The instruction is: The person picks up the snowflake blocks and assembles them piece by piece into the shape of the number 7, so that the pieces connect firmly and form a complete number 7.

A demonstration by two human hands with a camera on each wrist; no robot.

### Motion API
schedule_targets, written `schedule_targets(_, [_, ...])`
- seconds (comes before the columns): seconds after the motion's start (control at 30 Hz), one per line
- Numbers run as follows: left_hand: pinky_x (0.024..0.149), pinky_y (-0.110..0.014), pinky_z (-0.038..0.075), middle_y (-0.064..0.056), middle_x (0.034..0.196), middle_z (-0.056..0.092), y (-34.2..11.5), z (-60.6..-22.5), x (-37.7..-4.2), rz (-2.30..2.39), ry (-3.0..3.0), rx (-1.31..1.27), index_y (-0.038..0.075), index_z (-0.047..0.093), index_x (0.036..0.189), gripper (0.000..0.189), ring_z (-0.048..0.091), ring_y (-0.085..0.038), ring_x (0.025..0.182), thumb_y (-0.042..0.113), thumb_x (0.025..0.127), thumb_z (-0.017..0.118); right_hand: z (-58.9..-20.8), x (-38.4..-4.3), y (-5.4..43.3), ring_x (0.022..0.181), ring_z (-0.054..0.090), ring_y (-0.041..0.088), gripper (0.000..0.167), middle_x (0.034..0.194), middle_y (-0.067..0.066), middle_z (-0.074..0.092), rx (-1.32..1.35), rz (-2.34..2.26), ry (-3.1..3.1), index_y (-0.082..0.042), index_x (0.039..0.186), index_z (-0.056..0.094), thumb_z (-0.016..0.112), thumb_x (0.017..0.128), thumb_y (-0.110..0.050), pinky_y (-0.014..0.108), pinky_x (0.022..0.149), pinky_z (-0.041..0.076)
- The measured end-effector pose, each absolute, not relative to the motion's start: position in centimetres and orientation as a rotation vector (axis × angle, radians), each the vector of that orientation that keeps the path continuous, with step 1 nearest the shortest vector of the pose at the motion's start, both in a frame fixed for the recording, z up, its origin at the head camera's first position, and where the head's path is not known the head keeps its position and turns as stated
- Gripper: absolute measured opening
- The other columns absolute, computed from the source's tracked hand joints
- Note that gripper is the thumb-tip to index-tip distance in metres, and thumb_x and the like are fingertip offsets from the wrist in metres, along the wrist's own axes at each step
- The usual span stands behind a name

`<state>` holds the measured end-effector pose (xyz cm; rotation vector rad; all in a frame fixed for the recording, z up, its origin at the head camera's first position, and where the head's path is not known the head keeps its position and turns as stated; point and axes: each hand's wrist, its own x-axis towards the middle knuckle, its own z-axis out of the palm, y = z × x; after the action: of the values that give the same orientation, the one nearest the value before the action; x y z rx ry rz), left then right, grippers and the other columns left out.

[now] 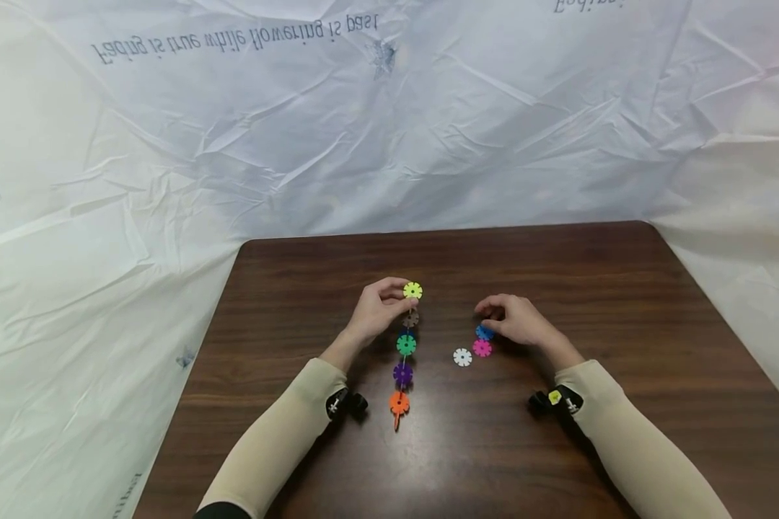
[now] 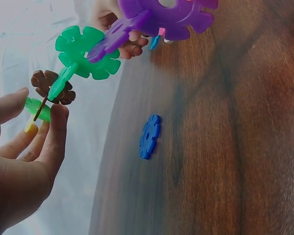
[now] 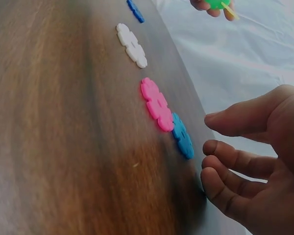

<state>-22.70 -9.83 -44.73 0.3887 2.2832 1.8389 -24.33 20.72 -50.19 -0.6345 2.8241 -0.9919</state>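
Note:
My left hand (image 1: 375,311) pinches the yellow end of a chain of slotted plastic flower discs. From the yellow disc (image 1: 412,290) the chain runs toward me through a brown disc (image 2: 44,83), a green disc (image 1: 406,344), a purple disc (image 1: 402,373) and an orange disc (image 1: 399,403). A light green disc (image 2: 37,108) shows between the left thumb and fingers in the left wrist view. Thumb and fingers apart, my right hand (image 1: 519,319) hovers beside a light blue disc (image 3: 183,136) and holds nothing. That disc lies against a pink disc (image 3: 157,104).
A white disc (image 1: 462,357) lies just left of the pink one. Another, dark blue disc (image 2: 150,137) lies on the table beneath the chain. The brown wooden table (image 1: 558,447) has a far edge bordered by a pale printed sheet (image 1: 428,144).

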Motion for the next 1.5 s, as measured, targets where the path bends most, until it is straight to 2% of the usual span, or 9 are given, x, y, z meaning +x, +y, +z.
schedule_targets(0.23, [0.082,-0.033,0.056,-0.016,0.108,0.068,-9.9,-47.0,-24.0,1.862,2.273,0.376,0.008,0.06,0.128,0.042,0.069,-0.017,0.09,0.018,0.089,0.073,-50.4,-23.6,21.1,0.085,0.058,0.016,0.03,0.105,0.004,0.064,-0.764,-0.931,2.792,-0.015,0.115,0.07,0.073,0.086,-0.008,0.032,0.073,0.049])
schedule_targets(0.37, [0.081,-0.033,0.056,-0.012,0.106,0.069,-9.9,-48.0,-24.4,1.876,2.277,0.377,0.01,0.061,0.127,0.042,0.07,-0.017,0.089,0.02,0.088,0.073,-50.5,-23.5,21.2,0.086,0.06,0.017,0.032,0.113,0.007,0.063,-0.819,-0.921,2.77,-0.014,0.116,0.071,0.073,0.085,-0.006,0.031,0.073,0.05])
schedule_targets(0.5, [0.08,-0.033,0.056,-0.011,0.106,0.069,-9.9,-48.1,-24.4,1.882,2.278,0.385,0.01,0.061,0.127,0.042,0.07,-0.016,0.088,0.02,0.088,0.074,-50.5,-23.5,21.1,0.088,0.06,0.017,0.03,0.114,0.006,0.063,-0.853,-0.898,2.784,-0.014,0.114,0.072,0.074,0.085,-0.007,0.033,0.074,0.05])
schedule_targets(0.9, [0.081,-0.033,0.056,-0.012,0.106,0.069,-9.8,-48.0,-24.2,1.879,2.266,0.421,0.011,0.061,0.127,0.04,0.07,-0.017,0.087,0.019,0.089,0.072,-50.5,-23.8,20.8,0.096,0.06,0.019,0.025,0.11,0.003,0.063,-0.947,-0.794,2.821,-0.014,0.11,0.074,0.073,0.086,-0.008,0.04,0.081,0.05])
schedule_targets(1.2, [0.081,-0.033,0.056,-0.013,0.108,0.068,-9.6,-48.0,-24.1,1.862,2.274,0.392,0.01,0.061,0.127,0.04,0.069,-0.017,0.088,0.019,0.089,0.072,-50.4,-23.8,20.7,0.081,0.055,0.015,0.017,0.093,-0.001,0.06,-0.888,-0.777,2.851,-0.013,0.095,0.068,0.077,0.082,-0.009,0.031,0.071,0.046])
schedule_targets(1.33, [0.082,-0.034,0.056,-0.015,0.111,0.067,-9.6,-47.9,-24.1,1.843,2.269,0.373,0.008,0.059,0.129,0.043,0.069,-0.019,0.091,0.019,0.089,0.072,-50.4,-23.8,20.6,0.083,0.058,0.015,0.016,0.093,0.001,0.061,-0.853,-0.823,2.867,-0.012,0.096,0.067,0.076,0.083,-0.006,0.032,0.072,0.049])
schedule_targets(1.5, [0.083,-0.036,0.056,-0.019,0.115,0.065,-9.7,-47.7,-24.2,1.807,2.267,0.382,0.003,0.056,0.133,0.045,0.069,-0.026,0.096,0.014,0.091,0.069,-50.4,-24.1,20.4,0.078,0.06,0.012,0.016,0.087,-0.001,0.066,-0.796,-0.907,2.862,-0.012,0.099,0.07,0.073,0.086,-0.004,0.031,0.07,0.05])
